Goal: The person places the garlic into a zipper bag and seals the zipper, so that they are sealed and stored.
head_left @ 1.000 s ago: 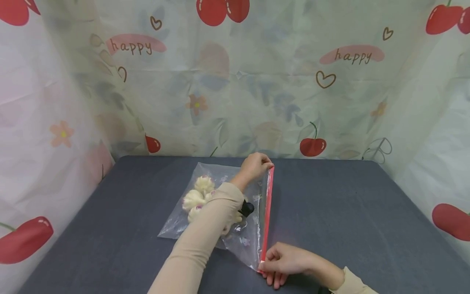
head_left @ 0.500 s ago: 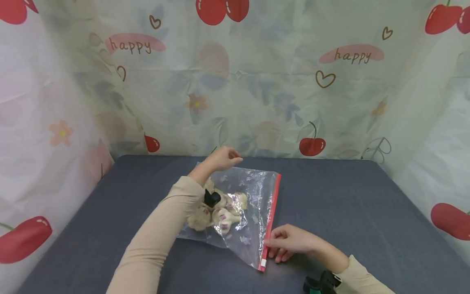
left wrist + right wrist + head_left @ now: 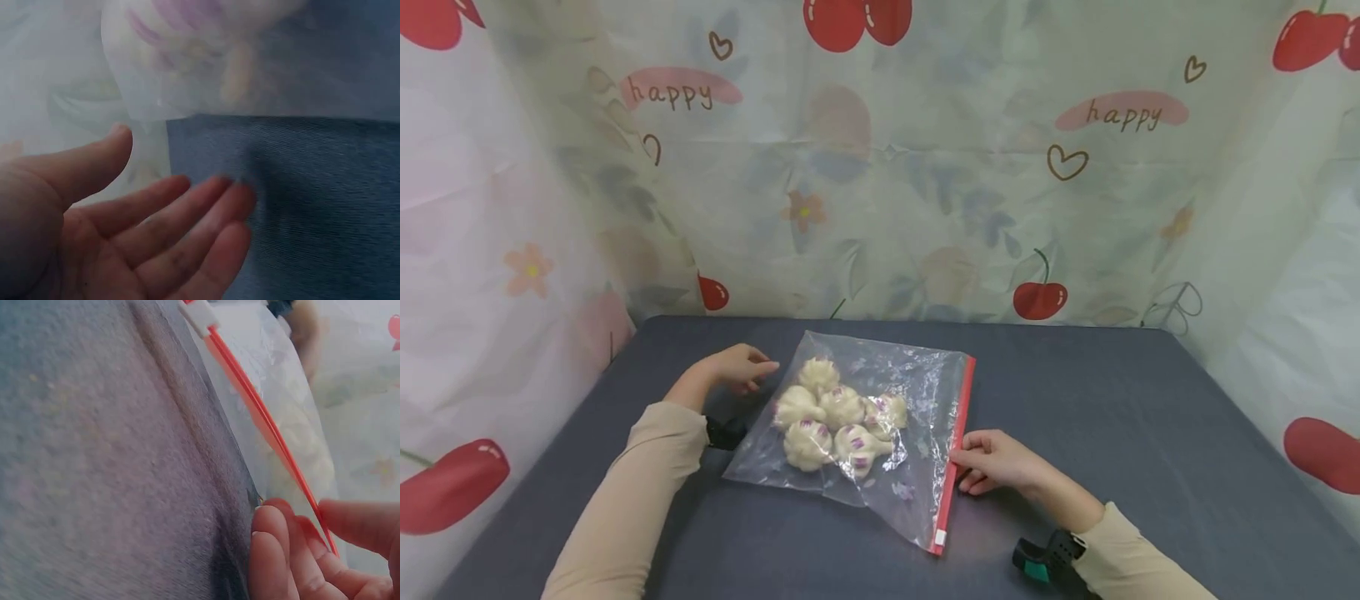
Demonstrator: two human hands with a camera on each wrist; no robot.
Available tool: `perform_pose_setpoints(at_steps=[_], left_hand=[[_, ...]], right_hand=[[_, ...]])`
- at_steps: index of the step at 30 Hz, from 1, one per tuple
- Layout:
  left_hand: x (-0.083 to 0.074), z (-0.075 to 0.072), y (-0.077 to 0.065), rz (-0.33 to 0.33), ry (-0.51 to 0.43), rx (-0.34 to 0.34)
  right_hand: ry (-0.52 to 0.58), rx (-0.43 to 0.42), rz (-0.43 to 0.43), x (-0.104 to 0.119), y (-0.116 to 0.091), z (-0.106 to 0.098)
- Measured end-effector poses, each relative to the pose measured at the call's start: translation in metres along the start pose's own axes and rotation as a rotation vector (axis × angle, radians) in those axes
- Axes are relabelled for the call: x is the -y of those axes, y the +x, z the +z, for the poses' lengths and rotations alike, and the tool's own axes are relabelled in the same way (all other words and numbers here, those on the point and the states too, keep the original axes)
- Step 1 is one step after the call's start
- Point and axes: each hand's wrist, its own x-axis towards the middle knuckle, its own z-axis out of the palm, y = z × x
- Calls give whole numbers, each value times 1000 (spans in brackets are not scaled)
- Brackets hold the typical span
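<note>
A clear zip bag (image 3: 917, 375) lies flat on the table with several garlic bulbs (image 3: 842, 406) inside, toward its left half. Its right edge carries a red zip strip (image 3: 964, 400), with a white slider (image 3: 941, 537) at the near end. My right hand (image 3: 1000, 462) pinches this strip around its middle; in the right wrist view the thumb (image 3: 356, 519) lies on one side and fingers on the other. Beside the bag's far left edge hovers my left hand (image 3: 737, 367), holding nothing. The left wrist view shows its fingers (image 3: 169, 212) loosely extended, apart from the bag.
A dark grey cloth covers the table (image 3: 1097, 400). Behind it and at both sides hangs a curtain (image 3: 887, 208) printed with cherries and hearts. Black straps with devices sit on both wrists, the right wrist device (image 3: 1037, 558) close above the table.
My left hand has let go of the zip strip's far end and moved left across the bag to its left side. The right hand has shifted up the strip, away from the slider.
</note>
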Motion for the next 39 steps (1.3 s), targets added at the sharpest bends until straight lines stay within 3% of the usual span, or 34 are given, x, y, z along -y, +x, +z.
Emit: perform_pose_setpoints(at_steps=[3,5,9,16,25,39], left_hand=[[10,5,-5,3,-100,99],[14,11,-7,37,-135,118],[17,23,-11,94,-160,83],[17,42,-19,65,-257,-11],[18,57,-27,92,-410,14],[8,67,-25,91,-427,-1]], right_hand=[[-2,-21,-32,0,2,-2],[-13,-40,-40,0,4,-4],[-51,-83,-40,1,6,-9],[-117,-152,-27,-1,11,-26],[-187,-146,5,-3,16,-47],[-252,-84,36,-10,15,-68]])
